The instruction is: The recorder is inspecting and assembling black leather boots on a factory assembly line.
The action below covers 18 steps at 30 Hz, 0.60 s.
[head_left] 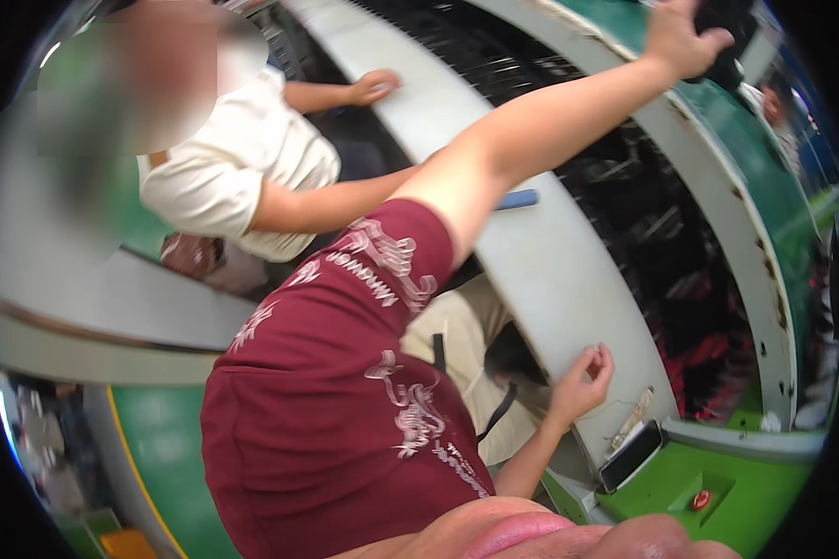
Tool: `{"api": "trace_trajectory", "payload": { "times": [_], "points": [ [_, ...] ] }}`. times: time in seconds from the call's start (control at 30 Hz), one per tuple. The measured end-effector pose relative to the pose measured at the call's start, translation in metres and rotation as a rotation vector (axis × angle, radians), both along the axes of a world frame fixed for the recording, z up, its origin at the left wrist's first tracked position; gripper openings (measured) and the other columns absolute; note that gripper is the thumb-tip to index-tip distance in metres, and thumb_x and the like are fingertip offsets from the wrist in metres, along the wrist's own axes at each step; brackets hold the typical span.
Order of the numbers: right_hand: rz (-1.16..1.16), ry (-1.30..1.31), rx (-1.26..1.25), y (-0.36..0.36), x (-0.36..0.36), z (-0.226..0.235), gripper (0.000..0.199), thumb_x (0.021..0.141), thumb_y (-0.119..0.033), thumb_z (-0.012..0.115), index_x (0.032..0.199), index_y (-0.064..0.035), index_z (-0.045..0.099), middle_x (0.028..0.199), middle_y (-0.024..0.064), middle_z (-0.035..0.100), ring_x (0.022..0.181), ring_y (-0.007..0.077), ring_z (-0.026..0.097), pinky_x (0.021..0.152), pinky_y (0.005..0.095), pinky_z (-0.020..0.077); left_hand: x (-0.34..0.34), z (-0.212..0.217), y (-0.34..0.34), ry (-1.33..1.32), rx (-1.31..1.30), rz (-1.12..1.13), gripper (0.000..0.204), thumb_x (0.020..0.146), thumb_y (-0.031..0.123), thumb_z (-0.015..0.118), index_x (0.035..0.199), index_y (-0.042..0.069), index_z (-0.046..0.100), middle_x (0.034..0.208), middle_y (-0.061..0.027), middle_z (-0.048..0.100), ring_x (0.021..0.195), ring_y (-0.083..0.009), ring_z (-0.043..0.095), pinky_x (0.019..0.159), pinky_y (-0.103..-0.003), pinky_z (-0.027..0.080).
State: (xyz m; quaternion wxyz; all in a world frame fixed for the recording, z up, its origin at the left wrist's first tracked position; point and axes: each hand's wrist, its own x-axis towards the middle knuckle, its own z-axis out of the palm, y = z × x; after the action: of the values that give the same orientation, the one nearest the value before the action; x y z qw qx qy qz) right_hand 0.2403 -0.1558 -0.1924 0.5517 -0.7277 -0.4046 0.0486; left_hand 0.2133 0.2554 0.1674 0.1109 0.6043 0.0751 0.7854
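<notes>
Left hand (682, 35) reaches far up, fingers closed around a black object (725, 28) at the green belt (764, 177). Right hand (583, 380) loosely pinched, empty, against the grey tabletop (550, 270) edge.

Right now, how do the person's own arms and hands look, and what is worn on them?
The far hand and the near hand are both bare: no gloves, and no watch or ring that I can see. The far arm comes out of a short dark red sleeve with a pale printed pattern. The near forearm is bare too; its sleeve is hidden.
</notes>
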Motion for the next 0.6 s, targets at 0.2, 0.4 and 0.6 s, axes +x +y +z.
{"api": "trace_trajectory", "payload": {
  "times": [0.2, 0.4, 0.6],
  "points": [
    [-0.036, -0.096, -0.025, -0.005, 0.009, 0.004, 0.026, 0.106, -0.019, 0.075, 0.124, 0.0000, 0.076, 0.103, 0.0131, 0.078, 0.090, 0.0229, 0.073, 0.084, 0.0369, 0.0607, 0.015, -0.040, 0.053, 0.431, -0.082, 0.355, 0.056, 0.092, 0.030, 0.085, 0.140, 0.005, 0.068, 0.121, -0.0218, 0.077, 0.114, -0.0372, 0.075, 0.098, -0.045, 0.059],
    [0.128, -0.077, -0.058, 0.020, 0.020, -0.003, 0.028, 0.106, -0.021, 0.076, 0.124, 0.0009, 0.076, 0.106, 0.0128, 0.079, 0.091, 0.0205, 0.074, 0.084, 0.0349, 0.0603, -0.181, -0.099, -0.184, 0.290, -0.025, -0.448, 0.060, 0.103, 0.014, 0.074, 0.156, -0.003, 0.051, 0.091, -0.0184, 0.076, 0.080, -0.0272, 0.077, 0.075, -0.040, 0.061],
    [0.132, 0.052, -0.036, 0.023, 0.013, 0.006, 0.028, 0.106, -0.026, 0.076, 0.117, -0.0007, 0.079, 0.100, 0.0082, 0.082, 0.089, 0.0139, 0.074, 0.083, 0.0317, 0.0597, -0.285, -0.374, -0.290, 1.429, -0.789, -0.381, 0.040, 0.095, 0.006, 0.059, 0.128, 0.014, 0.079, 0.101, -0.0094, 0.079, 0.094, -0.0278, 0.077, 0.089, -0.042, 0.062]
  ]
}}
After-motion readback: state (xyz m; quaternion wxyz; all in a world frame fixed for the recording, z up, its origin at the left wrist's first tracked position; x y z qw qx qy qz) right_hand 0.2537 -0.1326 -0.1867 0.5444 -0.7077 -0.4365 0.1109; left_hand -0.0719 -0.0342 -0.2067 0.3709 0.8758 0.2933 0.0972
